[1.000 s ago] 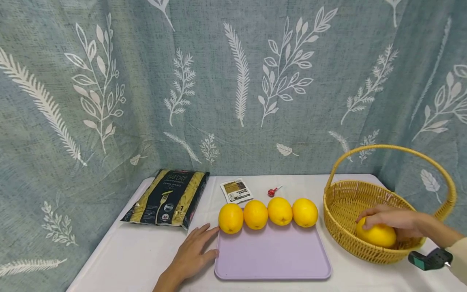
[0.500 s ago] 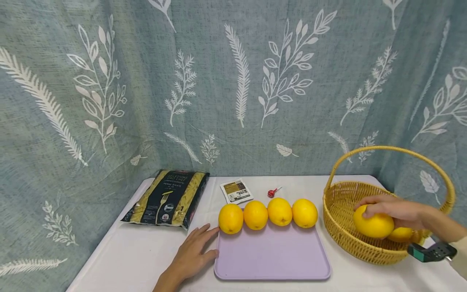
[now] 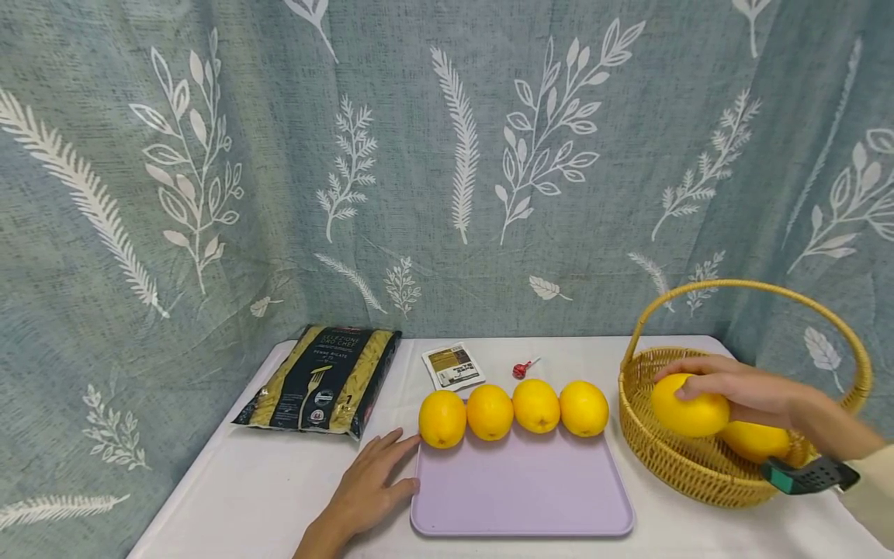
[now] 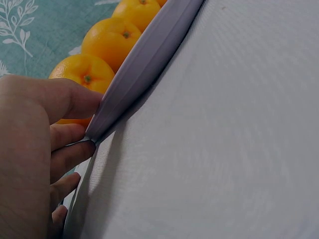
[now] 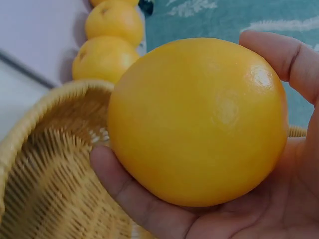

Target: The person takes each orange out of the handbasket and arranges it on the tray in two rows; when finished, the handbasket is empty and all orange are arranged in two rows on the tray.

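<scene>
My right hand (image 3: 750, 394) grips an orange (image 3: 687, 407), held above the inside of a wicker basket (image 3: 646, 450). The right wrist view shows thumb and fingers wrapped round this orange (image 5: 199, 122). Under the hand, another orange (image 3: 757, 442) lies in the basket, partly hidden. My left hand (image 3: 370, 483) rests on the table, fingers extended, the thumb and a fingertip touching the left edge of a lilac tray (image 3: 524, 489). Close up, that hand (image 4: 30, 134) lies against the tray's rim (image 4: 149, 55). Several oranges (image 3: 490, 413) form a row along the tray's far edge.
A bag of penne pasta (image 3: 321, 380) lies at the back left. Behind the oranges are a small flat packet (image 3: 452, 366) and a red lollipop (image 3: 521, 370). The basket's tall handle (image 3: 754, 284) arches over its opening. A patterned curtain (image 3: 447, 171) hangs behind the table.
My right hand has lifted the orange up and to the left inside the basket, uncovering another orange beneath. The left hand and the row of oranges have stayed put.
</scene>
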Demonstrator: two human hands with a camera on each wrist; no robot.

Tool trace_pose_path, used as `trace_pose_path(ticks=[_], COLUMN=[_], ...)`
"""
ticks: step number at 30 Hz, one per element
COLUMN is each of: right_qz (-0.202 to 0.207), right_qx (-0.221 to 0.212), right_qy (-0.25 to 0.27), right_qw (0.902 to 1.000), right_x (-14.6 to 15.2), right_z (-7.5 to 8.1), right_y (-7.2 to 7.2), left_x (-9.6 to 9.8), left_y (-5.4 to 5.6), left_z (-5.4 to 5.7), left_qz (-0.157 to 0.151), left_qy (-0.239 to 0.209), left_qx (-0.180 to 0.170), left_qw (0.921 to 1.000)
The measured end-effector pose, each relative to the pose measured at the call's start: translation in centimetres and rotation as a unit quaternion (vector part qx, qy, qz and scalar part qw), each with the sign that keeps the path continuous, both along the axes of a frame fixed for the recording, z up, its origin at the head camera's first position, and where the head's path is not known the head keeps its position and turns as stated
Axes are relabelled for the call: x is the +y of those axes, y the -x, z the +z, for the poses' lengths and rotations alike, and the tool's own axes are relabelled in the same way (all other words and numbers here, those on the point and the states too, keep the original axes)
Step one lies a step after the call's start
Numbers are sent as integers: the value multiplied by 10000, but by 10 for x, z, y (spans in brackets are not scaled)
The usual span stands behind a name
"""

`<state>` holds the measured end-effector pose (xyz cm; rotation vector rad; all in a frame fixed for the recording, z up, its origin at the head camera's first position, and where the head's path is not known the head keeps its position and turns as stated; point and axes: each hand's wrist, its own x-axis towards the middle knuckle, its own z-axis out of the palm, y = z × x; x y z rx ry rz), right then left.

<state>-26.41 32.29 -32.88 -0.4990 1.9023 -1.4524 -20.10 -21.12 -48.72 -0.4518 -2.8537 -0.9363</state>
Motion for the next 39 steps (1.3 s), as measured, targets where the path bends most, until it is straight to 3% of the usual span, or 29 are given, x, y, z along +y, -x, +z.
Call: trace_pose_path(ticks=[17, 29, 39], right_qz=[90, -167, -497], right_qx=[476, 667, 550], right_qy=[784, 1070, 1150], right_qw=[9957, 9919, 9906], right_x=[-41, -74, -105], right_z=[3, -7, -15], right_y=[-6, -10, -14], left_x=[1, 1, 2], left_y=[0, -1, 0], left_z=[3, 2, 3], left_qz=[-18, 32, 8], left_qy=[-23, -45, -94], left_qx=[-61, -126, -212], left_qw=[10000, 9999, 9997])
